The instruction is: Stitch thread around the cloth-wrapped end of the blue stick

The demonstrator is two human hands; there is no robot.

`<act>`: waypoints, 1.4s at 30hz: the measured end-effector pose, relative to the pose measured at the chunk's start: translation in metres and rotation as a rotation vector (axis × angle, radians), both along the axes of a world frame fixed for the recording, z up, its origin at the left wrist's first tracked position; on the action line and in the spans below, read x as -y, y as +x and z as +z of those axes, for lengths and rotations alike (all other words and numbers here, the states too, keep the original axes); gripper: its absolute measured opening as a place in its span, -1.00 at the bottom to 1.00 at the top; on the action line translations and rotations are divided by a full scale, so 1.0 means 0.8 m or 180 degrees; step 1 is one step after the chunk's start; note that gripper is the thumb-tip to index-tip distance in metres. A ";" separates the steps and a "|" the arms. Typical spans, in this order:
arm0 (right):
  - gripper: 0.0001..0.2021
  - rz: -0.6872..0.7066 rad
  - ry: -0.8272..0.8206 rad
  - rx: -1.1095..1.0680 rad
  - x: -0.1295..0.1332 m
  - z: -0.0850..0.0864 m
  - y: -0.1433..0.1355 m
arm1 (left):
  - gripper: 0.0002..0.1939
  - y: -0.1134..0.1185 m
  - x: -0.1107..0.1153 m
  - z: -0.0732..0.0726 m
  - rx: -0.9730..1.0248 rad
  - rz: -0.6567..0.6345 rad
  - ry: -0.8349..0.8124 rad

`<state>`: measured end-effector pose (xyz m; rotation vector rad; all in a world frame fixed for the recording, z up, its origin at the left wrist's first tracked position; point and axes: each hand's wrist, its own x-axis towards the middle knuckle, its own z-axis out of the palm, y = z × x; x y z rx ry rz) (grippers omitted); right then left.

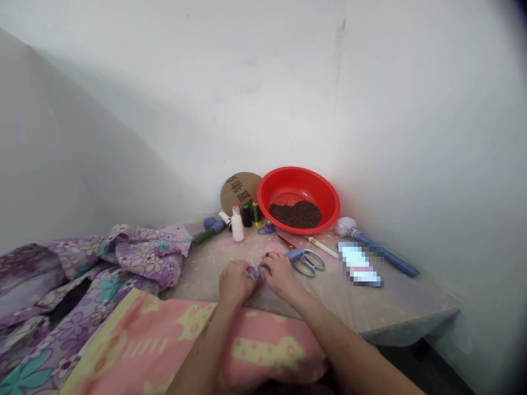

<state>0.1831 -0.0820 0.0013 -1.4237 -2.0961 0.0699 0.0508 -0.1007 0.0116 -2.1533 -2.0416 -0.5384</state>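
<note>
Both hands meet near the middle of the table around a small bundle of purple flowered cloth (254,271). A thin white strand shows at its top. My left hand (236,280) has its fingers curled and pinched on the bundle's left side. From the right, my right hand (276,270) closes on the same bundle with bent fingers, which hide part of it. A short blue rod-like piece (294,254) sticks out beyond the right hand; whether it joins the bundle is hidden. Just right of it lie grey-handled scissors (313,263).
A red basin (298,174) holding dark brown grains leans by the wall, beside a cardboard disc (236,192). Thread spools (237,226) stand before it. A pale pen-like tool (323,248), a blurred-out phone (360,264) and a blue-handled stick (387,255) lie right; flowered cloth (135,258) left.
</note>
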 end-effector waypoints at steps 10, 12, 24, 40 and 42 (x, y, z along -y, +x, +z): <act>-0.84 0.0282 -0.0179 0.0661 -0.023 0.022 -0.021 | -0.76 -0.006 -0.002 -0.006 -0.0003 -0.0264 -0.0019; -0.88 0.0380 -0.0347 0.0326 -0.029 0.023 -0.025 | -0.72 -0.007 -0.003 -0.005 -0.0010 -0.0303 -0.0010; -0.89 0.0244 -0.0970 -0.1946 -0.070 -0.004 -0.019 | -0.68 -0.010 -0.001 -0.004 0.0060 -0.0268 0.0045; -0.79 -0.0407 0.1470 -0.3958 -0.079 0.103 0.117 | -0.65 -0.009 -0.003 0.001 0.0096 -0.0224 -0.0146; -0.78 -0.0147 0.0891 -0.3709 -0.074 0.089 0.113 | -0.63 -0.009 -0.005 0.000 0.0115 -0.0183 -0.0183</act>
